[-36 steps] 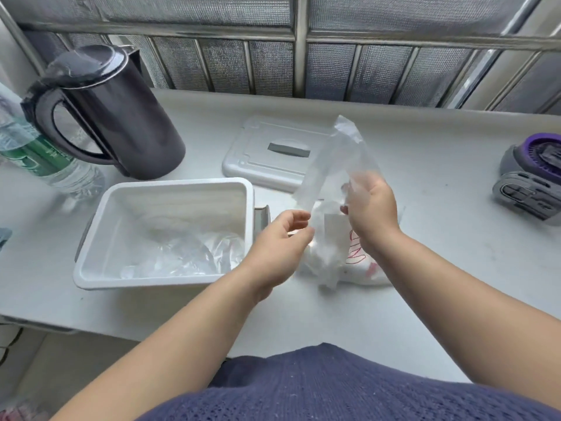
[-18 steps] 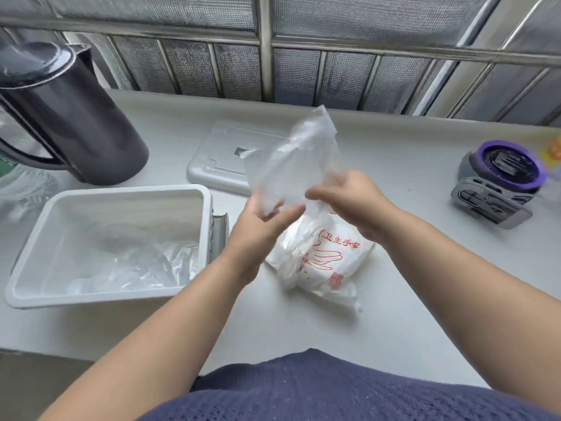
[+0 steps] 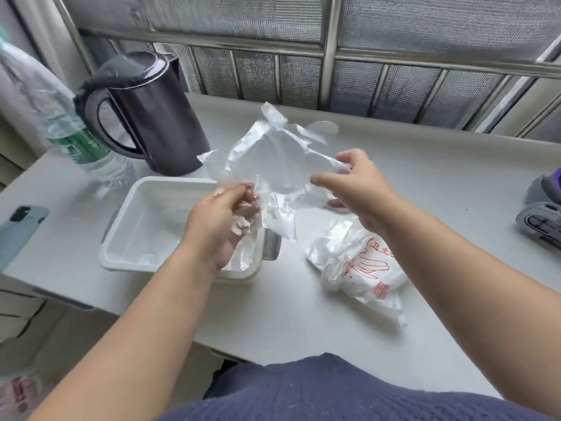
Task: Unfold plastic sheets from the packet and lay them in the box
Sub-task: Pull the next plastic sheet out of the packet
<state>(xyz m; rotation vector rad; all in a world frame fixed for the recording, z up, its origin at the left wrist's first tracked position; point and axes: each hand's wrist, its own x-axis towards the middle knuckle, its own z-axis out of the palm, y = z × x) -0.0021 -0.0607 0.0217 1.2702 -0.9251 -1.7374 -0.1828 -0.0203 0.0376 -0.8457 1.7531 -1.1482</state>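
Observation:
A clear plastic sheet (image 3: 273,159) is spread in the air above the table between my two hands. My left hand (image 3: 224,220) pinches its lower left edge, just over the right end of the white box (image 3: 127,214). My right hand (image 3: 355,183) grips the sheet's right edge. Clear plastic lies on the box's floor. The white packet (image 3: 358,265) with red print lies on the table below my right hand, its mouth crumpled open.
A black kettle (image 3: 151,113) stands behind the box, with a plastic water bottle (image 3: 73,132) to its left. A phone (image 3: 18,232) lies at the table's left edge. A grey and purple device (image 3: 543,208) sits at the far right. The window grille runs along the back.
The folded sheet has been pulled open wide between my hands. My hands have moved apart, the left one toward the box. The view has swung left, and the box's lid is now hidden behind the sheet.

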